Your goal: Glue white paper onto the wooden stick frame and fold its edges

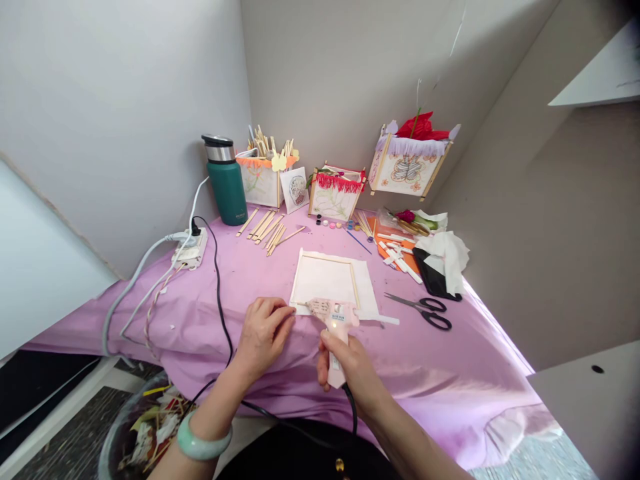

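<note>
Item 1: white panel (pixel 325 285), the piece in work, lying on the purple-covered surface (pixel 250 277) at your 12 o'clock.
Item 2: far stick (pixel 327 259), at the panel's 12 o'clock, in place inside the edge.
Item 3: side stick (pixel 355 283), at its 3 o'clock, likewise in place. The panel's 9 o'clock edge shows a raised white border; you cannot see what lies under it.
Item 4: glue gun (pixel 323 307), one, light lit, nozzle at the panel's 8 o'clock corner.
Item 5: your right grip (pixel 353 367), closed round the gun's handle.
Item 6: your left grip (pixel 265 333), fingers bent at that same corner; whether they pinch it or merely rest, you cannot tell.

Progress, as judged: two bare sticks set; the 6 o'clock edge, where you have the gun, looks unfinished, though the gun hides part.

Stock, unheld: loose sticks (pixel 263 227) at the panel's 10 o'clock; white strips (pixel 407 267) at 2 o'clock; scissors (pixel 434 313) near 4 o'clock.

Assembled pieces: orange-fringed box (pixel 260 187), 11 o'clock; red-fringed box (pixel 333 201), 12 o'clock; purple-fringed box (pixel 407 170), 1 o'clock, above the surface.
</note>
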Motion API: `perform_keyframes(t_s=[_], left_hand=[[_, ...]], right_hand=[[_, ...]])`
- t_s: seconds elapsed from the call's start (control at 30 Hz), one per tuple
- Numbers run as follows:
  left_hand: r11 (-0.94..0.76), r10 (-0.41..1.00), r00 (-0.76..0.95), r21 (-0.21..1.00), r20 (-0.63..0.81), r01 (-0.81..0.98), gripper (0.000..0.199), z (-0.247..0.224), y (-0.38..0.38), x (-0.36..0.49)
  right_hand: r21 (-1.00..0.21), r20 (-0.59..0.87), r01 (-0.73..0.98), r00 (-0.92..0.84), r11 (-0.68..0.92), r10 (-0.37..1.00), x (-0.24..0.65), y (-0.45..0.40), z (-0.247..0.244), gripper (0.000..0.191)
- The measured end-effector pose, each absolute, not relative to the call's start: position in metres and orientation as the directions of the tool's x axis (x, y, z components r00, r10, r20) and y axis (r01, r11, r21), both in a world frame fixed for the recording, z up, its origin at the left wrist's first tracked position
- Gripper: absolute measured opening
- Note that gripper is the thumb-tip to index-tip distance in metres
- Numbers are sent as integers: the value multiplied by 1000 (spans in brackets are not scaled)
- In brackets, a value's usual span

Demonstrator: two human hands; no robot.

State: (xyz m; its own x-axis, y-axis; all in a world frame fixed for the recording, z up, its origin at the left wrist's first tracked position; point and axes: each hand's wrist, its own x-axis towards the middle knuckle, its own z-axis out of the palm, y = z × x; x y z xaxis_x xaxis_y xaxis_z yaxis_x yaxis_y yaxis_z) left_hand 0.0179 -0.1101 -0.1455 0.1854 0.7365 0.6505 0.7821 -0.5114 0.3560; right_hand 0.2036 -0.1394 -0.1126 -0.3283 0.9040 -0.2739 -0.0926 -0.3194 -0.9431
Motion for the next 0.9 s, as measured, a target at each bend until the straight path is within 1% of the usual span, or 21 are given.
perform_keyframes(t_s=[0.9], left_hand=[[-537,707,222,305,671,787,17,-147,-107,15]], right_hand=[[-928,-322,-141,-154,-344,934,239,-151,-105,37]])
